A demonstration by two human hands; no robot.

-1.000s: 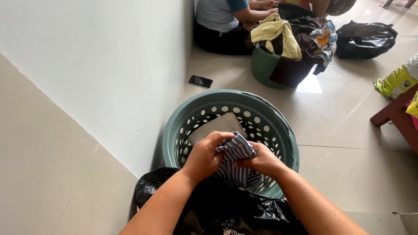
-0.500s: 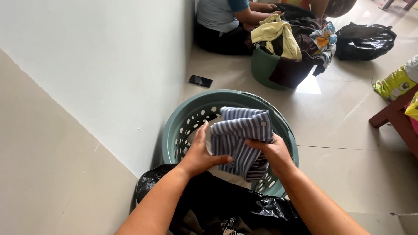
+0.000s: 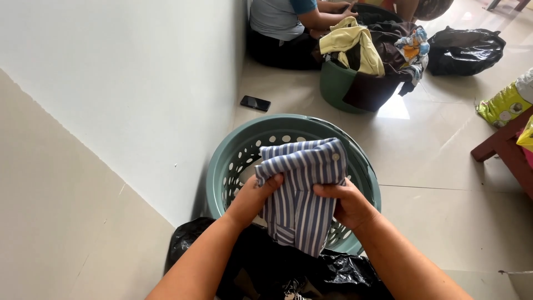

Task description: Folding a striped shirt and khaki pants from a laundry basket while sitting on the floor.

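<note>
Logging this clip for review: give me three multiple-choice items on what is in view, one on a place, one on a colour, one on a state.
1. Where is the phone?
A. On the floor by the wall
B. Inside the near basket
C. On the black bag

2. What colours is the cloth in the hands?
A. Plain yellow
B. Blue and white stripes
C. Solid black

3. How is the striped cloth held?
A. By the left hand alone
B. Lying loose, untouched
C. Gripped by both hands above the near basket

Answers:
1 A: it lies on the tiles beside the wall, beyond the green basket.
2 B: the stripes run all over the fabric.
3 C: the left hand and the right hand each clasp a side of it.
</note>
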